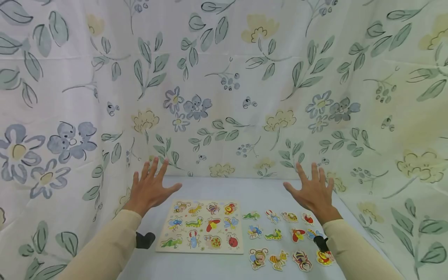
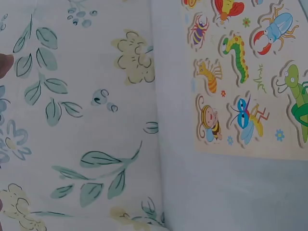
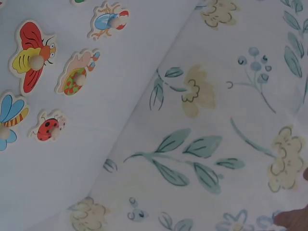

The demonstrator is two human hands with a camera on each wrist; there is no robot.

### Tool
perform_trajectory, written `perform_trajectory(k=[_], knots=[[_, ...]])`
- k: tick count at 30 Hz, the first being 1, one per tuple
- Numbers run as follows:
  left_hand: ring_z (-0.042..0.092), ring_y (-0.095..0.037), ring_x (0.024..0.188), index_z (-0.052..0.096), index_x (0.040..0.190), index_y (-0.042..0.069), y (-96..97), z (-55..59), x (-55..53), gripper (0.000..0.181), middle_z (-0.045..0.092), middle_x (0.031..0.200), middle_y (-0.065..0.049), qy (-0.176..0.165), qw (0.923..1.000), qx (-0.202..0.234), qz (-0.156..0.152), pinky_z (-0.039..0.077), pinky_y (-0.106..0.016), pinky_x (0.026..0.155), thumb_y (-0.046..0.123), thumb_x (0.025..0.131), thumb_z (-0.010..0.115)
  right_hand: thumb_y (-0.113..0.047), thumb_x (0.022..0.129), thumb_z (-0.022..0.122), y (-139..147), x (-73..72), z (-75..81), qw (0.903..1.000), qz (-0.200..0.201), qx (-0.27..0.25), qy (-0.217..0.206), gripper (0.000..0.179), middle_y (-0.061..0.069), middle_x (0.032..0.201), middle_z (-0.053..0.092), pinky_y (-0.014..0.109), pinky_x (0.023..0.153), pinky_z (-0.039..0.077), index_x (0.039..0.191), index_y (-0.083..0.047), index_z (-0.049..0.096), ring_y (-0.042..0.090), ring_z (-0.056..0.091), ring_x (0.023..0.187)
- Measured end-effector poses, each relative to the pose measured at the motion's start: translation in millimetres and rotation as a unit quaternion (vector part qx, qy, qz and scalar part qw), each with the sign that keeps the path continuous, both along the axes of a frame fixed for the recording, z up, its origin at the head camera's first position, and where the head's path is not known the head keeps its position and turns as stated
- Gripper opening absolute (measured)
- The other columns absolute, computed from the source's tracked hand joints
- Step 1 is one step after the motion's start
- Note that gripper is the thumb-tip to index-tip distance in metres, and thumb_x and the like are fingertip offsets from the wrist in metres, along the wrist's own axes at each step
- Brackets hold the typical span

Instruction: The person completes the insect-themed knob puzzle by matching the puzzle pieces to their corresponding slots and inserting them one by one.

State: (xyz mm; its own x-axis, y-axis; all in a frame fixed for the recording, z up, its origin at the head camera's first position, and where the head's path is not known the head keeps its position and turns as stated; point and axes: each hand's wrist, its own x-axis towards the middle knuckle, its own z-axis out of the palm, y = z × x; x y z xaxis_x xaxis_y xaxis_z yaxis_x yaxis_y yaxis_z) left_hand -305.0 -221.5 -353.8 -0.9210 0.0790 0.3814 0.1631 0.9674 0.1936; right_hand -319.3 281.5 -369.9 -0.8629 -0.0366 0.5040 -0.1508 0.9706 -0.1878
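Both hands are raised over the table with fingers spread, holding nothing. My left hand [image 1: 149,188] hovers near the upper left corner of a wooden insect puzzle board [image 1: 189,233], whose recesses carry printed bug pictures. Above the right part of the table is my right hand [image 1: 313,193], beyond the rows of loose puzzle pieces. Among those pieces are a ladybug [image 3: 48,129], a snail [image 3: 77,77], a red-winged firefly-like bug [image 3: 33,57] and a stag beetle [image 3: 109,21], each with a small round knob. A bee piece [image 1: 258,258] and a spider piece [image 1: 302,260] lie in the nearest row.
The white table [image 1: 224,186] meets a floral cloth [image 1: 224,97] that hangs behind it and along both sides. Dark wrist devices show at the left [image 1: 145,240] and right sleeves. The right forearm partly covers the rightmost pieces.
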Motion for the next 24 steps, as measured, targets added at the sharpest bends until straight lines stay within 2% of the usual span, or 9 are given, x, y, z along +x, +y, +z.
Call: perform_trajectory(k=[8, 20, 24], knots=[[0.001, -0.044, 0.141, 0.012, 0.156, 0.014, 1.9, -8.1, 8.5, 0.102, 0.003, 0.16, -0.017, 0.014, 0.9999, 0.001, -0.003, 0.002, -0.066, 0.104, 0.076, 0.083, 0.046, -0.067, 0.088, 0.049, -0.5, 5.3, -3.2, 0.9999, 0.005, -0.005, 0.012, 0.087, 0.034, 0.153, 0.01, 0.074, 0.096, -0.002, 0.155, -0.02, 0.02, 0.054, 0.004, 0.136], [0.018, -0.047, 0.137, 0.022, 0.153, 0.003, 14.5, -34.7, 29.5, 0.103, 0.019, 0.157, -0.018, 0.061, 0.9979, 0.008, -0.02, 0.018, -0.065, 0.102, 0.07, 0.082, 0.056, -0.063, 0.086, 0.055, -7.0, 18.4, -4.5, 0.9989, 0.015, -0.018, 0.042, 0.086, 0.03, 0.154, 0.011, 0.071, 0.099, -0.001, 0.154, -0.019, 0.025, 0.053, 0.009, 0.136], [0.023, -0.047, 0.135, 0.024, 0.151, 0.001, 15.9, -46.5, 35.6, 0.103, 0.021, 0.156, -0.018, 0.063, 0.9978, 0.013, -0.018, 0.025, -0.062, 0.1, 0.069, 0.081, 0.058, -0.06, 0.086, 0.057, -8.1, 22.2, -6.3, 0.9984, 0.019, -0.022, 0.049, 0.086, 0.03, 0.154, 0.013, 0.072, 0.099, 0.001, 0.154, -0.017, 0.026, 0.052, 0.011, 0.136]])
